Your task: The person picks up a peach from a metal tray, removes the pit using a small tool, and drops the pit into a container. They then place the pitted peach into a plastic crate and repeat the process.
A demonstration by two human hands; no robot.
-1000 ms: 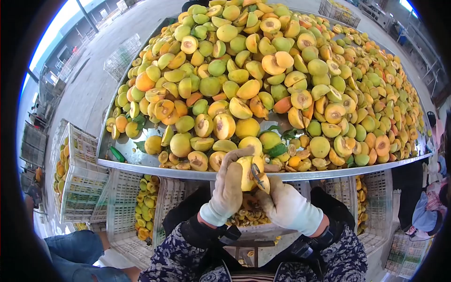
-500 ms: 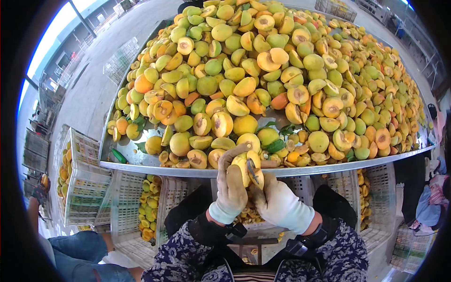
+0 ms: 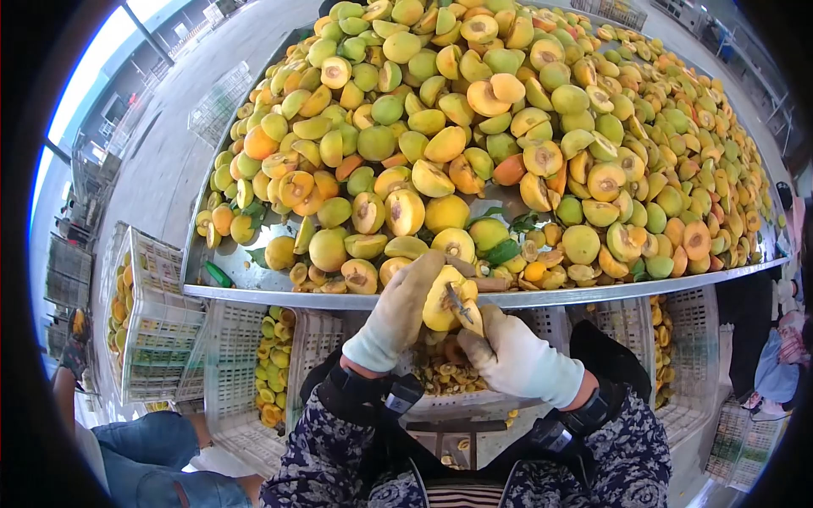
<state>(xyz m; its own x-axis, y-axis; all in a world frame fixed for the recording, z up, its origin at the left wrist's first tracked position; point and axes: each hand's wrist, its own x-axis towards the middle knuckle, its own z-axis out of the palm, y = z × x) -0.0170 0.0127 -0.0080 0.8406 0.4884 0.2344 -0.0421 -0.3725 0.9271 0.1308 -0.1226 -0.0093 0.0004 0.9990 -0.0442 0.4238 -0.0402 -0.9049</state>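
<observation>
My left hand (image 3: pixel 405 309), in a stained white glove, is closed round a yellow halved fruit (image 3: pixel 439 300) just in front of the metal table's front edge (image 3: pixel 339 299). My gloved right hand (image 3: pixel 515 351) is closed on a small pitting tool (image 3: pixel 460 306), whose dark metal end lies against the cut face of the fruit. The tool's handle is mostly hidden by the fingers. Behind my hands, a large heap of halved fruit (image 3: pixel 428 179) covers much of the table.
Below the table stand a crate with fruit pieces (image 3: pixel 445 405) and white crates (image 3: pixel 229 372). A green object (image 3: pixel 217 273) lies at the table's left front corner. One person (image 3: pixel 157 457) is at the lower left, another (image 3: pixel 775 364) at the right.
The fruit and both hands have shifted slightly; my hands are a little further apart and the fruit's cut face shows more. The view has moved slightly.
</observation>
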